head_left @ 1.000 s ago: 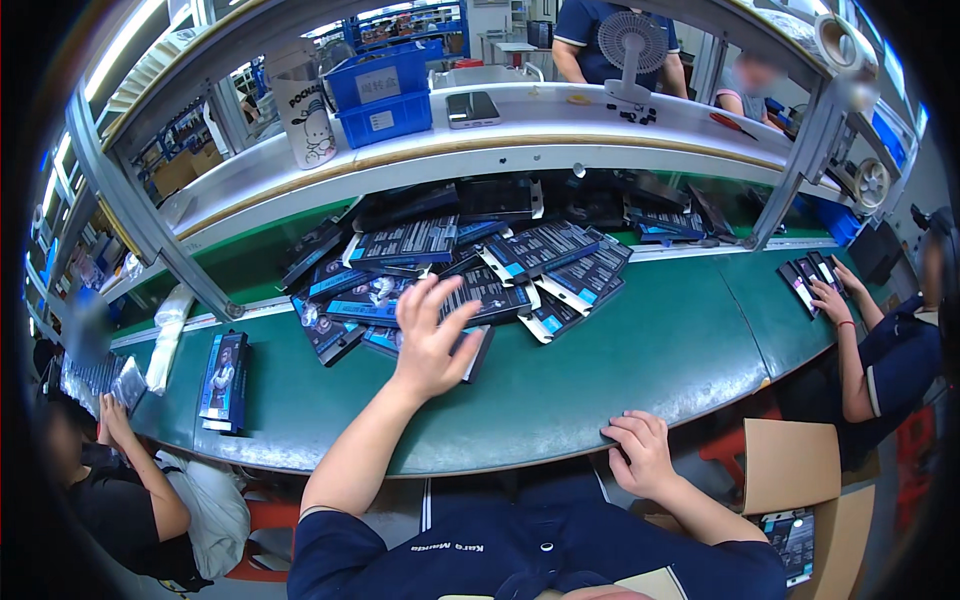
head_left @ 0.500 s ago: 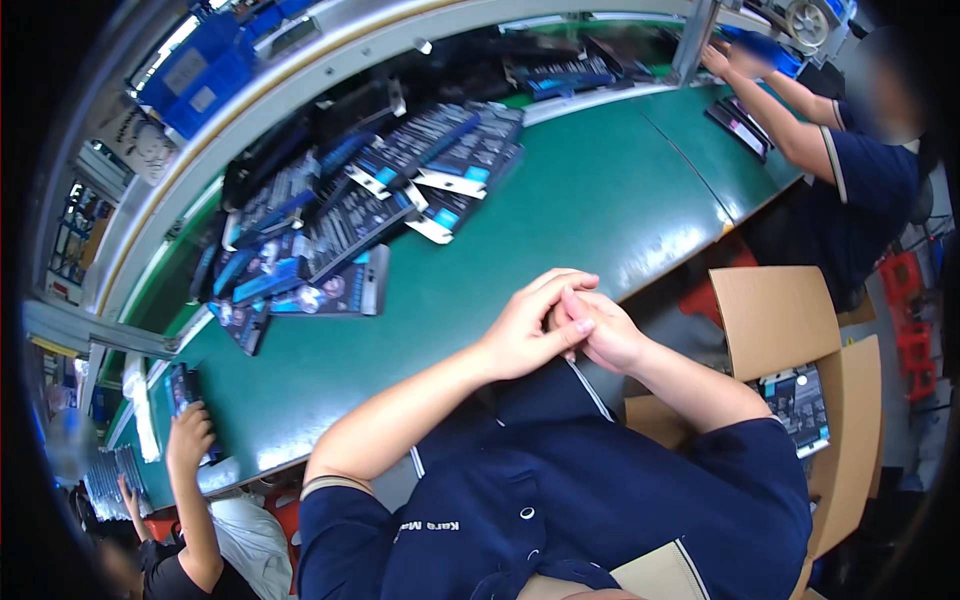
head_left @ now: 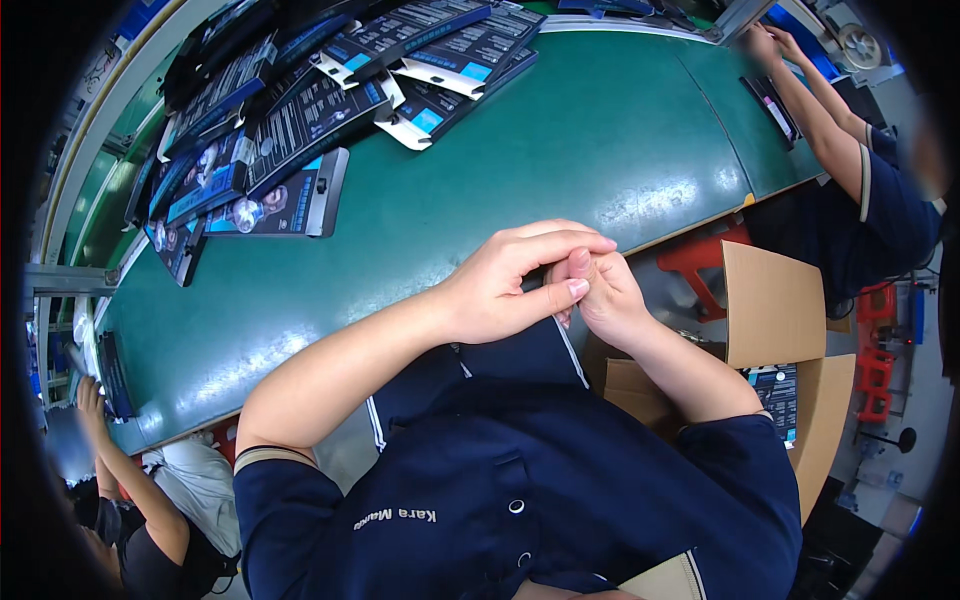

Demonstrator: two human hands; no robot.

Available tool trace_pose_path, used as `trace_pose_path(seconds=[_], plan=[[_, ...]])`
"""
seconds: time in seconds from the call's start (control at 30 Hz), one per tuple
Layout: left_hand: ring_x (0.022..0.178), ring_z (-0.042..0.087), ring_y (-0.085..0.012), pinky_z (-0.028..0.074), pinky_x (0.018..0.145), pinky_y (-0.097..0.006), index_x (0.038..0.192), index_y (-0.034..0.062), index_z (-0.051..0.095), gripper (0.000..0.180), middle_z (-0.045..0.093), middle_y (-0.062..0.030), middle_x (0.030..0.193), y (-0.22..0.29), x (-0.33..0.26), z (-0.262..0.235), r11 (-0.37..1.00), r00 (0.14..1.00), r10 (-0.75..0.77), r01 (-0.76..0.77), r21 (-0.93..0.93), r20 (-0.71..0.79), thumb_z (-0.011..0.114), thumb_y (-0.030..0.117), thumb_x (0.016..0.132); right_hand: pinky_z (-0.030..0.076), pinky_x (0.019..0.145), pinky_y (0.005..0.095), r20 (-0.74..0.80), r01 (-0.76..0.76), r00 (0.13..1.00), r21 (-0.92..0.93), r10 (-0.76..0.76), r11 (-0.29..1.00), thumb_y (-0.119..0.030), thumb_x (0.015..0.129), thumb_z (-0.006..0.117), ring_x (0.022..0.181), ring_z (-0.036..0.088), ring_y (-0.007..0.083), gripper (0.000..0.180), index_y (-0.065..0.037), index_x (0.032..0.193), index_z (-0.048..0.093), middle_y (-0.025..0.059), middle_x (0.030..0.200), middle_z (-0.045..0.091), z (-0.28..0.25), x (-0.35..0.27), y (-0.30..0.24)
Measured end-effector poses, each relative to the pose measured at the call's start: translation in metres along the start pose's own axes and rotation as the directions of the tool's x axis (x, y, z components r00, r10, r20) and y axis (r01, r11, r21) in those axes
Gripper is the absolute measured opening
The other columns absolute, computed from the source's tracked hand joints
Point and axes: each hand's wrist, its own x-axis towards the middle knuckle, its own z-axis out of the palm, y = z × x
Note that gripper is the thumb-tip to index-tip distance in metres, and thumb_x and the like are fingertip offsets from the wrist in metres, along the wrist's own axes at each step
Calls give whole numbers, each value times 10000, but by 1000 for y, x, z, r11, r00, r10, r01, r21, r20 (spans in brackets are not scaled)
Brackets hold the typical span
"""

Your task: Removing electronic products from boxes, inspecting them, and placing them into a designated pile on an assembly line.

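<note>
My left hand (head_left: 520,275) and my right hand (head_left: 608,300) are clasped together in front of me, by the near edge of the green table (head_left: 480,185). The left fingers lie pressed together over the right hand's fingers, and the two thumbs sit side by side. No object shows between them; part of the right fingers is hidden under the left. Farther off to the left, a heap of flat dark-blue and black printed boxes (head_left: 310,115) lies on the table, several with white end flaps. Neither hand touches the boxes.
To my right stands an open cardboard carton (head_left: 775,305) with dark printed boxes (head_left: 772,395) inside. A red stool (head_left: 702,275) is behind it. One co-worker (head_left: 870,220) works at the far right of the table, another (head_left: 150,510) sits at the left end.
My view has tilted down, so the heap of boxes appears higher. My hands remain clasped. The left co-worker's hand no longer appears on the dark box at the table end.
</note>
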Motion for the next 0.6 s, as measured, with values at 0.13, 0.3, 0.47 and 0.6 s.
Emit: trace_pose_path(seconds=[0.13,0.3,0.47,0.6], plan=[[999,630,-249,511,864,-342,1261,3,591,369,619,-152,1173,-4,-2,2,990,995,95,-94,104,-3,603,112,910,432,501,234,-50,35,998,-41,-37,999,-495,1018,395,544,537,105,575,-49,689,547,23,616,535,5,-3,3],[972,636,-273,518,838,-353,1240,21,600,356,640,-136,1116,-6,-5,1,984,992,120,-115,136,-27,596,159,911,412,476,216,-56,87,994,-81,-91,993,-483,1013,436,531,525,79,547,-62,680,542,2,609,523,9,-1,1],[995,640,-290,521,835,-363,1186,22,615,317,651,-141,1109,-9,-4,2,987,992,122,-118,112,-34,586,182,914,410,474,213,-85,94,991,-75,-100,993,-465,1009,462,533,525,78,518,-63,695,549,3,616,530,8,-3,5],[998,643,-290,525,834,-369,1168,21,619,303,654,-143,1113,-8,-6,3,994,996,83,-80,77,-32,584,181,914,411,473,212,-110,70,991,-44,-74,997,-455,1013,461,536,528,78,509,-61,703,553,6,626,538,11,-5,4]])
